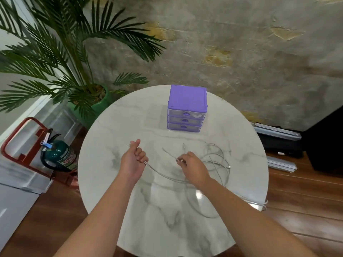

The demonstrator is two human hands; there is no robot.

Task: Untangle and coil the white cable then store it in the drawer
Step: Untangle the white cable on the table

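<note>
A long white cable (pixel 217 160) lies in loose tangled loops on the round marble table (pixel 148 210), mostly to the right, with one loop reaching the table's right edge. My left hand (pixel 132 160) is closed on one end of the cable, its plug sticking out past the thumb. My right hand (pixel 193 166) pinches another strand near the middle of the table. A purple three-drawer unit (pixel 186 108) stands at the back of the table with all drawers closed; something white shows inside the top drawer.
A potted palm in a green pot (pixel 98 106) stands behind the table's left side. A green fire extinguisher (pixel 59 154) in a red stand sits on the floor at left. Dark cases and metal rails (pixel 280 138) lie on the wooden floor at right.
</note>
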